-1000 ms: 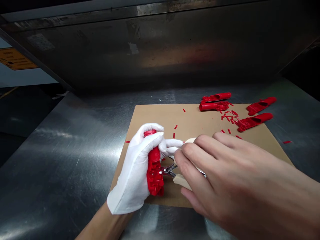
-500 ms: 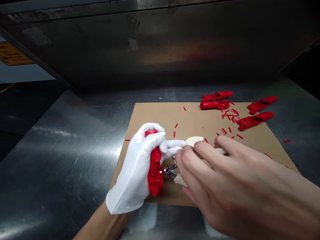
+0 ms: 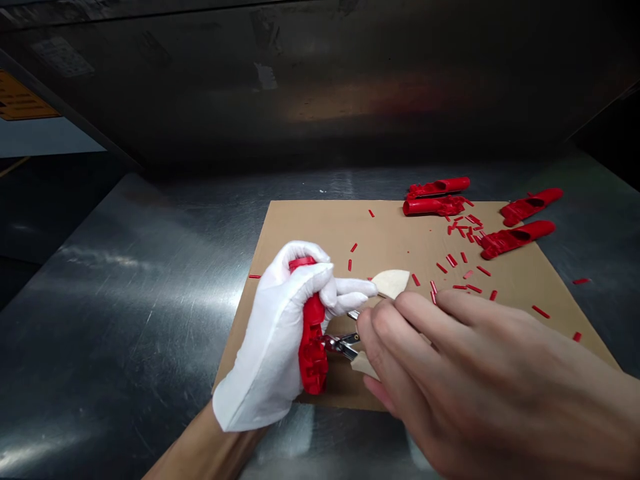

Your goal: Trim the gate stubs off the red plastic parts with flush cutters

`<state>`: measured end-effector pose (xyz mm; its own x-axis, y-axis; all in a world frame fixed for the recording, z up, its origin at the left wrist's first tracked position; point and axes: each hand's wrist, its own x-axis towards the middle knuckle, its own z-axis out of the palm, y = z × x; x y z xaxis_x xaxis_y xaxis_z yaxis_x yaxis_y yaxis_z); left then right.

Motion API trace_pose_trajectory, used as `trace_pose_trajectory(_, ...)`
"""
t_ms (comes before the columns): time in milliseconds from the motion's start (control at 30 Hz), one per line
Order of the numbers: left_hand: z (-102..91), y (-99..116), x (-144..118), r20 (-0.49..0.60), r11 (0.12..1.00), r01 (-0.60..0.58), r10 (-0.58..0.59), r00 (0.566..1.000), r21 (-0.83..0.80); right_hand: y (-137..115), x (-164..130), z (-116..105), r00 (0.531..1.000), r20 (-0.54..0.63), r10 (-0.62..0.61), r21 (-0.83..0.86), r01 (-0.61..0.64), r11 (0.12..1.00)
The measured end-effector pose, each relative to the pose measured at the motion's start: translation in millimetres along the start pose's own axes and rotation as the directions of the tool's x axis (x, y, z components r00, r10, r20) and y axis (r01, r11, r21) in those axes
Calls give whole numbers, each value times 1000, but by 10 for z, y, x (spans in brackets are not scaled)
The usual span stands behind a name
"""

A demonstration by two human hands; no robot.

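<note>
Over cardboard (image 3: 300, 223), the left hand (image 3: 275, 333) curls around a red part (image 3: 313, 363).

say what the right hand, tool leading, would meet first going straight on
Likely the red part in the left hand: the nippers seem to be at its side, though depth is unclear.

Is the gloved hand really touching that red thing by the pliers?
Touching: the head view shows the gloved left hand wrapped around the red thing.
</note>
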<state>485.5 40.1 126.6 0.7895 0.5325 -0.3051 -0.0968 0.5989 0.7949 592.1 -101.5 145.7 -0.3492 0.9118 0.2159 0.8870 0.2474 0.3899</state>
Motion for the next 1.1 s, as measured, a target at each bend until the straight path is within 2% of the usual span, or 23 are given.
trace_pose_trajectory(133, -19, -6, 18, -48, 999, 3, -1, 999, 54, 19, -24, 49, 999, -30, 29, 32, -28, 999)
trace_pose_trajectory(300, -40, -4, 16, -18, 996, 39, -38, 999, 83, 48, -49, 38, 1000, -18, 2, 44, -1, 999)
trace_pose_trajectory(433, -17, -3, 8, 3, 996, 13, -14, 1000, 84, 45, -2, -34, 996, -17, 90, 77, -88, 993)
trace_pose_trajectory(600, 18, -1, 8, -41, 996, 58, -56, 998, 69, 38, 20, -54, 989, 32, 146, 122, -149, 981)
trace_pose_trajectory(833, -5, -2, 6, -1, 995, 7, -6, 1000, 104, 64, 12, -34, 993, 19, 115, 141, -117, 983)
trace_pose_trajectory(967, -28, -17, 15, 1, 998, 14, -14, 1000, 66, 49, 21, -12, 990, 18, 138, 160, -139, 977)
trace_pose_trajectory(1100, -37, -26, 19, 13, 1000, 10, -10, 1000, 7, 2, -5, 25, 993, -16, 121, 101, -119, 988)
